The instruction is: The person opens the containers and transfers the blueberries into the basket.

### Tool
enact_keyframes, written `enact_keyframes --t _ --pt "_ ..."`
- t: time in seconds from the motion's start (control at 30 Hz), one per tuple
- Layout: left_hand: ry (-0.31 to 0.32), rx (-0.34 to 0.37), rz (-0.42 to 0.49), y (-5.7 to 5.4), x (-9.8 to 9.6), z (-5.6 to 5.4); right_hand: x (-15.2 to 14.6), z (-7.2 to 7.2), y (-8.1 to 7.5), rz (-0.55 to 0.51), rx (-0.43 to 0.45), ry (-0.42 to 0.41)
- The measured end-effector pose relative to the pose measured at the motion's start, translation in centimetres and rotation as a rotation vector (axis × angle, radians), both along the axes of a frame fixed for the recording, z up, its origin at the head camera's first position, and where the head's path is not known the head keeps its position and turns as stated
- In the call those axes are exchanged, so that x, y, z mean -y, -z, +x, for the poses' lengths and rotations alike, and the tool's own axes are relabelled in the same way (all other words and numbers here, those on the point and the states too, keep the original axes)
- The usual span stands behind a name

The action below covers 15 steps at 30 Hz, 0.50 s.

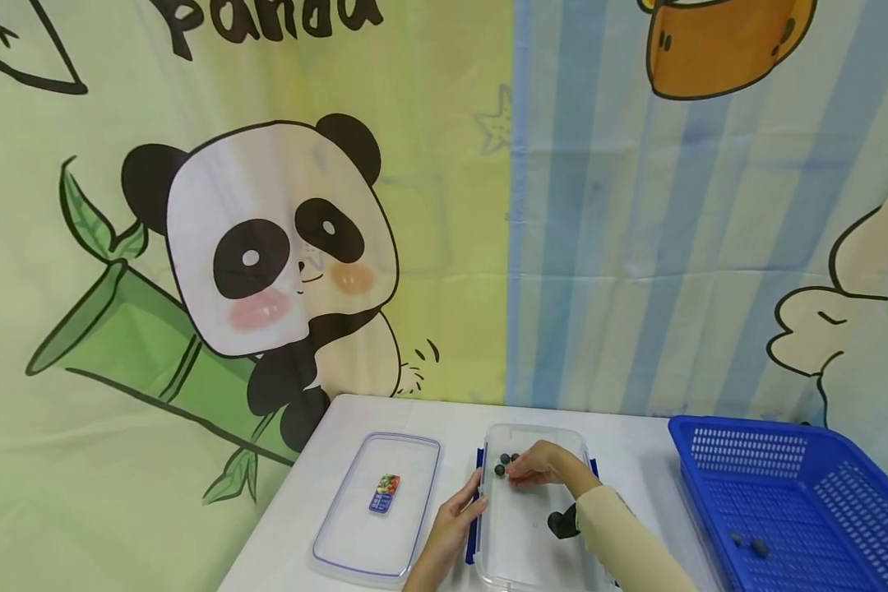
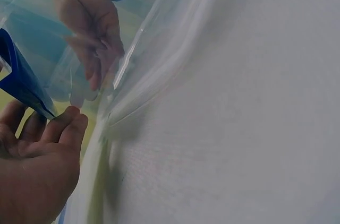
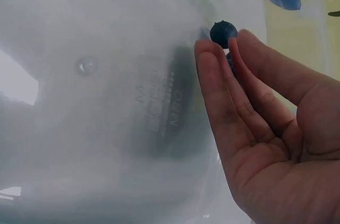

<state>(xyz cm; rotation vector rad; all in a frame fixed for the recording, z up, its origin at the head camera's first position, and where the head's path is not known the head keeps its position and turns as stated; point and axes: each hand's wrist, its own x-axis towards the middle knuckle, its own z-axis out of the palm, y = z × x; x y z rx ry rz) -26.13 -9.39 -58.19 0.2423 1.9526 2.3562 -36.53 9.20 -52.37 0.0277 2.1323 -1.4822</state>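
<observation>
A clear plastic storage box with blue side latches stands at the middle of the table. My left hand grips its left side, the thumb at the rim and the fingers against the blue latch. Inside the box, toward its far left corner, is my right hand, thumb and fingers drawn together at a blueberry. A second one shows partly behind those fingers. Other blueberries lie on the box floor just left of the fingertips in the head view.
Left of the box lies its clear lid, blue-edged, with a colourful label. On the right stands a blue plastic basket holding a few blueberries. A printed curtain hangs behind the white table.
</observation>
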Motion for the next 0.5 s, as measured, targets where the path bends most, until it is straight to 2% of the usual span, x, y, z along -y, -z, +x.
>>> enact_keyframes --t 0.33,0.5 --pt "-0.002 0.027 0.022 0.0 0.0 0.0 1.0 -1.0 1.5 -0.095 -0.051 0.152" --pt "-0.002 0.024 0.034 -0.2 0.0 0.0 1.5 -1.0 1.7 -0.107 -0.045 0.172"
